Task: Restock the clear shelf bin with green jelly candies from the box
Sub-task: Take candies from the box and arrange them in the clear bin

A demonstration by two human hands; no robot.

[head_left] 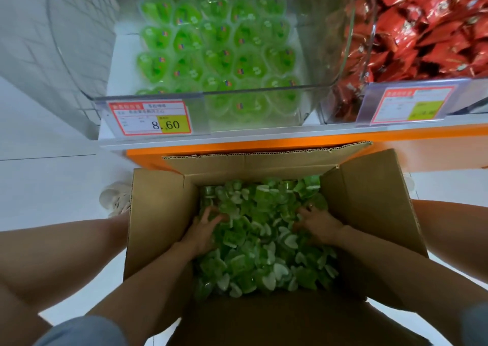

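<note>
Fingers point(209, 213) of the left hand point(203, 230) and right hand point(320, 225) sink into the green jelly candies point(261, 253) heaped in the box point(158, 213). Their tips are buried, so I cannot tell whether they grip anything. The candies lie jumbled, pointing every way. The clear shelf bin point(317, 55) above holds more, and its top is cut off.

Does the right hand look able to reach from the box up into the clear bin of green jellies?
Probably yes. The right hand sits among candies in the open box; the clear bin above looks open-topped, with nothing between.
</note>
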